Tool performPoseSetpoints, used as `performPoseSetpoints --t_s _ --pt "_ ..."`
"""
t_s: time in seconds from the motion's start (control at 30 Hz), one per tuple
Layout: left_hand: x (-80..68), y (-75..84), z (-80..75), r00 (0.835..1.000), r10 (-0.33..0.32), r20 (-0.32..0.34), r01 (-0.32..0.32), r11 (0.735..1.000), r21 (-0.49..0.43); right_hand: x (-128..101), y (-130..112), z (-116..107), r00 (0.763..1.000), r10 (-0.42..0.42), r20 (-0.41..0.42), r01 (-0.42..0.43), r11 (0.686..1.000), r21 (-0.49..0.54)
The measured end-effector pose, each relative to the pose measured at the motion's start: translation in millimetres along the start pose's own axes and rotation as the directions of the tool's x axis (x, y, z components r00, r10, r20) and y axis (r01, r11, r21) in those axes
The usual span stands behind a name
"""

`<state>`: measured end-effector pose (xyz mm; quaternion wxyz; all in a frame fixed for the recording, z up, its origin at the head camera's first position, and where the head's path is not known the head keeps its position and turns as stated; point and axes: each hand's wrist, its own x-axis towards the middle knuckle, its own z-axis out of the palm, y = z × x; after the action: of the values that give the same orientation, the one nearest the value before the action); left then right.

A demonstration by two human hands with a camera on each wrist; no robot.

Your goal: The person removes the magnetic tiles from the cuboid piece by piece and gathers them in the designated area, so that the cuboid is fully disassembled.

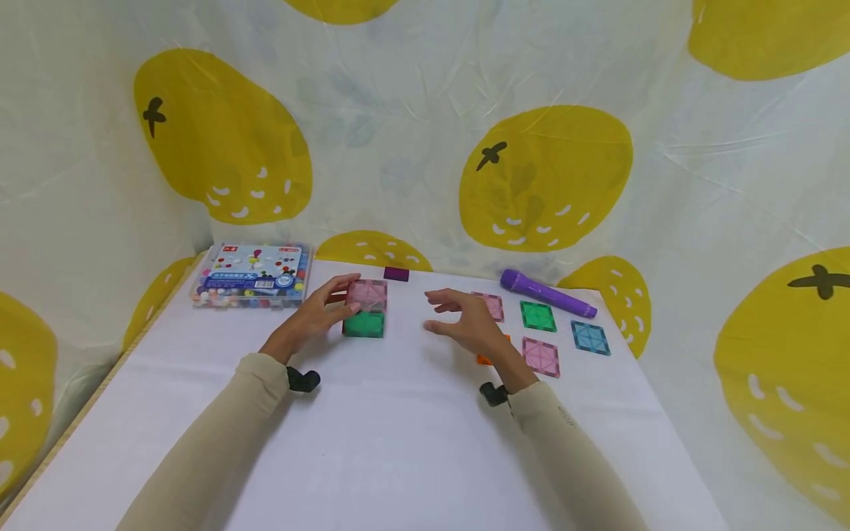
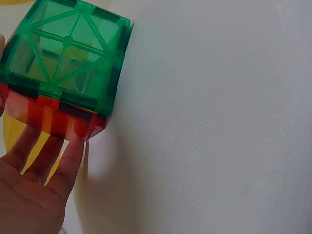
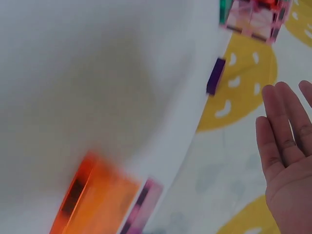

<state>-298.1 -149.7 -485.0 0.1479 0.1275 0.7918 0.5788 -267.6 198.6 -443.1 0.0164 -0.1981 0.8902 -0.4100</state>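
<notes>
Head view: your left grip (image 1: 322, 313) holds the tile cube (image 1: 364, 325) on the table (image 1: 372, 442) between thumb and fingers; your right grip (image 1: 474, 324) stands wide, near the orange tile (image 1: 484, 361); left wrist view: fingers (image 2: 69, 163) touch the cube's red side; right wrist view: fingers extended, well apart from the cube.

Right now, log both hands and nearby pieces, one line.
Left hand: holds tile box | Right hand: empty, apart from box | Loose green tile: flat on table | Purple microphone: lies beyond it
</notes>
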Motion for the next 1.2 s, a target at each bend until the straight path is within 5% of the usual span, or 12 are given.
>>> performPoseSetpoints --t_s 0.23,0.5,0.93,1.2 --pt "0.1 -0.6 0.1 1.0 -0.003 -0.003 0.003 1.0 0.008 33 -20 39 0.999 0.009 0.035 -0.013 0.994 0.107" --pt "1.1 0.0 0.9 1.0 -0.007 -0.002 0.007 1.0 -0.031 52 -29 70 0.996 0.088 -0.018 -0.082 0.976 0.2" --pt "2.7 -3.7 1.2 1.0 0.003 -0.001 -0.003 0.999 -0.053 61 -31 85 0.969 0.234 -0.079 -0.178 0.885 0.431" --pt "2.7 -4.8 0.1 1.0 0.003 -0.015 -0.003 0.999 -0.033 59 -36 88 0.967 0.22 -0.131 -0.136 0.874 0.466"
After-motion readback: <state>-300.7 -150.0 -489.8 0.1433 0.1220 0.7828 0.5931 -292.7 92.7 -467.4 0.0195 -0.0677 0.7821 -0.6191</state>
